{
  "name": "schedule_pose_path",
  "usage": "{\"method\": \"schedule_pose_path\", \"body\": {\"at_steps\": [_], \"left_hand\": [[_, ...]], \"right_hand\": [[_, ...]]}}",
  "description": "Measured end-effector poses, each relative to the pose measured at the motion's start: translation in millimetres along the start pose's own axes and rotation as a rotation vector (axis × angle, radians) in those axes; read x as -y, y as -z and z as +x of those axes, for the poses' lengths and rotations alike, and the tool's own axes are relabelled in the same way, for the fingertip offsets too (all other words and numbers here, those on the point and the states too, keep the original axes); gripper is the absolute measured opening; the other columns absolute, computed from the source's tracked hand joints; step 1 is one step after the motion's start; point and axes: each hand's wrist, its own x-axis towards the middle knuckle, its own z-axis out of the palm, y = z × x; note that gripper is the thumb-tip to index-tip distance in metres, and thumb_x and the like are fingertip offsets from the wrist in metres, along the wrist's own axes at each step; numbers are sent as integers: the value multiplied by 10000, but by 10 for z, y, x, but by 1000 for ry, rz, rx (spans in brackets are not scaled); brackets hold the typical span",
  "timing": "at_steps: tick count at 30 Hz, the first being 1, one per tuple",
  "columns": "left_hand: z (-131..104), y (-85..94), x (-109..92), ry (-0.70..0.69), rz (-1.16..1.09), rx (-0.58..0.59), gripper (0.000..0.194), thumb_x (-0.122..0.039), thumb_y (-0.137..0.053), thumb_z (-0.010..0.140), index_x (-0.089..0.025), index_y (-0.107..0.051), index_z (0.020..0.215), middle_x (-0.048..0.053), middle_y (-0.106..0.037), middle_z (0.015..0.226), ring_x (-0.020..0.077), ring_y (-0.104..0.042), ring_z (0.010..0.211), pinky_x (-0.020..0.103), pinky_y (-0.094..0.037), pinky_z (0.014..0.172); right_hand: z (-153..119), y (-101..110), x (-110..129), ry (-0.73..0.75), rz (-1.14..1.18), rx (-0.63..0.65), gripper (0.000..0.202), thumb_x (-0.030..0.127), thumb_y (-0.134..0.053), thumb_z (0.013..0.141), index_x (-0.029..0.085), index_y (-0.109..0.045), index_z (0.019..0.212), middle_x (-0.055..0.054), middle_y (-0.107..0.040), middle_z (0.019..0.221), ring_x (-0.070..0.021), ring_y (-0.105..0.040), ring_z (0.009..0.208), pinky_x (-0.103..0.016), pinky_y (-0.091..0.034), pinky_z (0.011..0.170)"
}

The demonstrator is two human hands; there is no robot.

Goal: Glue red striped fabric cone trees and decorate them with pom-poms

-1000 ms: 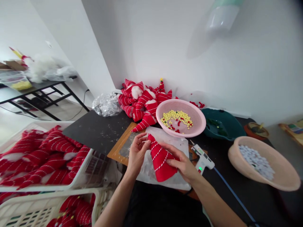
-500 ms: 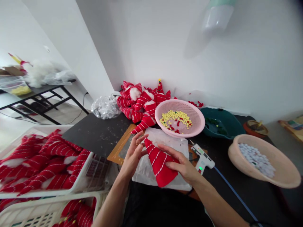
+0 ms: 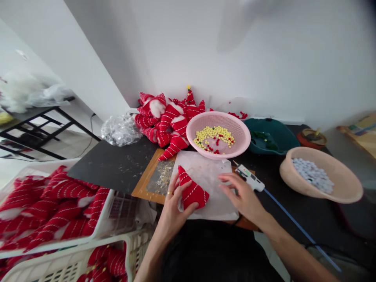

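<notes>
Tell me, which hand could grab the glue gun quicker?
Probably the right hand. It is open and empty, hovering just beside the glue gun. The left hand is busy holding the red striped cone on the plastic sheet.

Two hands are seen, the left hand [image 3: 173, 209] and right hand [image 3: 245, 197]. One glue gun [image 3: 249, 178], three bowls and two white crates are counted; one cone [image 3: 190, 190] is held.
</notes>
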Motion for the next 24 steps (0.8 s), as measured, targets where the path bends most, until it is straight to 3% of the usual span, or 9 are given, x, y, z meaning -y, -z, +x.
{"method": "schedule_pose_path", "body": {"at_steps": [4, 7, 9, 11, 14, 18, 21, 24], "left_hand": [[-21, 103, -13, -163, 179, -47, 336, -209, -588, 973, -327, -646, 1282, 79, -415, 1586, 306, -412, 1457, 584, -388, 1166], [-19, 76, -85, -323, 212, 10, 293, -167, -593, 962, -297, -674, 1213, 72, -614, 1376, 273, -519, 1346, 529, -423, 1136], [-26, 25, -102, -392, 265, 31, 335, -210, -703, 902, -278, -665, 1228, 75, -662, 1275, 286, -545, 1290, 505, -459, 1092], [-53, -22, -79, -427, 312, -21, 401, -225, -775, 846, -266, -662, 1229, 80, -668, 1226, 292, -566, 1236, 488, -485, 1046], [-127, -42, -5, -413, 291, -122, 336, -147, -741, 852, -275, -676, 1156, 69, -665, 1160, 271, -598, 1159, 458, -505, 997], [-224, -21, 46, -362, 189, -185, 291, -97, -691, 851, -297, -684, 1062, 44, -678, 1090, 263, -628, 1098, 439, -513, 962], [-256, -39, 41, -383, 158, -167, 304, -87, -688, 841, -298, -686, 1060, 43, -690, 1078, 265, -636, 1098, 433, -524, 953], [-284, -89, 37, -454, 183, -85, 348, -69, -675, 845, -297, -688, 1107, 57, -701, 1101, 273, -628, 1146, 434, -537, 973]], "right_hand": [[-269, 206, -350, -43, -529, -303, 255, 460, -572, 987, 223, -665, 971, -67, -658, 963, -233, -663, 820, -341, -528, 677], [-364, 165, -507, -108, -774, -363, 311, 529, -598, 954, 224, -648, 983, -81, -621, 983, -271, -663, 860, -337, -501, 619], [-367, 113, -540, -152, -825, -387, 329, 544, -610, 940, 219, -630, 988, -84, -600, 985, -280, -659, 865, -340, -500, 611], [-359, 87, -536, -181, -818, -404, 326, 535, -616, 935, 216, -615, 1003, -83, -593, 986, -279, -655, 852, -348, -507, 620], [-379, 89, -478, -154, -774, -397, 301, 495, -614, 942, 215, -609, 1052, -99, -596, 1013, -298, -643, 895, -376, -524, 653], [-352, 20, -245, 46, -588, -356, 179, 367, -588, 978, 225, -631, 1077, -128, -622, 1072, -328, -600, 1053, -470, -527, 873], [-136, -165, -12, 110, -225, -189, 170, 315, -548, 1004, 251, -641, 1131, -124, -634, 1171, -291, -610, 1094, -466, -518, 945], [236, -409, 128, -50, 198, 23, 253, 369, -558, 994, 249, -617, 1209, -112, -652, 1246, -262, -647, 1092, -440, -552, 918]]}}
